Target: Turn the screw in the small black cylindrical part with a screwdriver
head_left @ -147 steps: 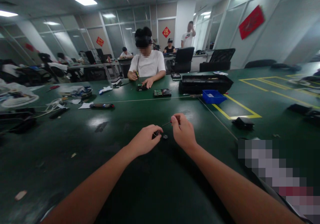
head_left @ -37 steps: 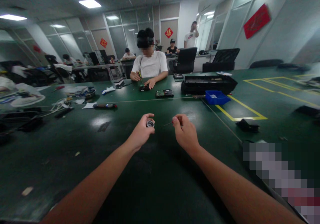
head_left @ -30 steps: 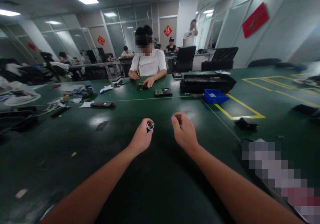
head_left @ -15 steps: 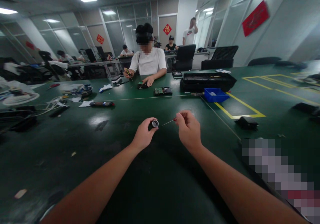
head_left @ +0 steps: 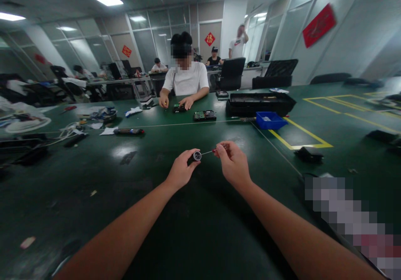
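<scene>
My left hand (head_left: pixel 181 172) was closed around a small round part (head_left: pixel 197 156), held just above the green worktop (head_left: pixel 140 213). My right hand (head_left: pixel 232 165) pinched a thin screwdriver (head_left: pixel 209 151), whose tip seemed to touch the part's face. I judged the work on it midway: tool engaged, part not yet set down.

Both bare forearms reach forward from the bottom edge and come toward each other. The left arm (head_left: pixel 125 225) enters from the lower left and the right arm (head_left: pixel 294 230) from the lower right. The left hand (head_left: pixel 181 172) is curled, its back toward the camera, with thumb and fingertips (head_left: pixel 190 163) pinched together. The right hand (head_left: pixel 233 165) is just beside it, not touching, and its fingers (head_left: pixel 223 150) are also pinched closed.
</scene>
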{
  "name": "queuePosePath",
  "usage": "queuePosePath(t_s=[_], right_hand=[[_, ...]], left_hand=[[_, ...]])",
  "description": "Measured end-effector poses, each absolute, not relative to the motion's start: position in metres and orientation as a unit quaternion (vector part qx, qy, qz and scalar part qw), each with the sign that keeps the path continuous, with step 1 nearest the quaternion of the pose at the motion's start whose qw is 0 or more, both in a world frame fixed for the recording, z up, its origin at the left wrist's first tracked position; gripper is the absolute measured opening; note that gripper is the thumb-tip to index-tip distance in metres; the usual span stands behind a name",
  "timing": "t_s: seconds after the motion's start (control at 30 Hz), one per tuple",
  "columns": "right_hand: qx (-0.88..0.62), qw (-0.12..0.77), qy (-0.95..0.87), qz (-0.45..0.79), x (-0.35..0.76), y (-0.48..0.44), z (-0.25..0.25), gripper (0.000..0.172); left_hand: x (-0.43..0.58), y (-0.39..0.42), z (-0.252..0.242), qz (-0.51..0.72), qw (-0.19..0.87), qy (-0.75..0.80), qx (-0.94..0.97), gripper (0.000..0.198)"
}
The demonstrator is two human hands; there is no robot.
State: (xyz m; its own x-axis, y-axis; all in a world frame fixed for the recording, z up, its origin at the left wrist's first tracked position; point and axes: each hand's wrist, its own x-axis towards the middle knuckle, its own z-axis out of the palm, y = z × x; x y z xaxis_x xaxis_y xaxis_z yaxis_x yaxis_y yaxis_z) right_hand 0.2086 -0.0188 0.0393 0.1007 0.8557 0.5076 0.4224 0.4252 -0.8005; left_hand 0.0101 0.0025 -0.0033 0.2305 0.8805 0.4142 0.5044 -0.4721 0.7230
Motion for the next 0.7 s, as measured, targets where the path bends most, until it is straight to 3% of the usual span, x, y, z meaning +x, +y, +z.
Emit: queuePosePath(t_s=[0.13,0.3,0.4,0.53,0.7], right_hand=[[-0.544,0.504,-0.66,0.117,0.21,-0.0212,0.0448,0.04],[-0.495,0.509,-0.683,0.172,0.209,-0.0216,0.0439,0.018],[-0.49,0.495,-0.693,0.185,0.2076,-0.0235,0.0447,0.019],[-0.523,0.482,-0.682,0.171,0.2071,-0.0246,0.0461,0.033],[-0.489,0.517,-0.663,0.232,0.2085,-0.0212,0.0405,0.023]], left_hand=[[0.0078,0.0014,-0.004,0.406,0.204,0.458,0.764,0.038],[0.0072,-0.0001,-0.0025,0.382,0.194,0.455,0.781,0.036],[0.0072,0.0005,-0.0028,0.379,0.191,0.456,0.783,0.037],[0.0064,0.0009,-0.0031,0.381,0.189,0.455,0.782,0.037],[0.0059,0.0004,-0.0031,0.375,0.185,0.468,0.778,0.038]])
